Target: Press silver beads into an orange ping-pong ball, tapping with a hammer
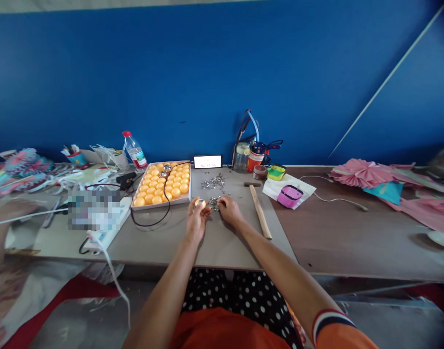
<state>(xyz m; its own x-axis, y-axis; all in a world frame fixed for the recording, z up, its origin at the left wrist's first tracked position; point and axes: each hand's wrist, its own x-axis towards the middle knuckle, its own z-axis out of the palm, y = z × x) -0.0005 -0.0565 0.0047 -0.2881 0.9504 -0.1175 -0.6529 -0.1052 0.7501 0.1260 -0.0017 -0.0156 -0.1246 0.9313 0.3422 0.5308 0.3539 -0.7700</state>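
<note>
Head view: orange ball held in left hand; right hand placed at small metal pieces, whether anything's pinched can't be told.

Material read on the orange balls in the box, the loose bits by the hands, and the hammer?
Orange balls: likely plastic, smooth and slightly glossy, by their soft highlights.
Loose bits: probably metal, silvery with bright glints; plated plastic possible.
Hammer handle: looks like wood, pale tan and mostly matt.
Hammer head: dark, perhaps metal; too small to confirm.
</note>
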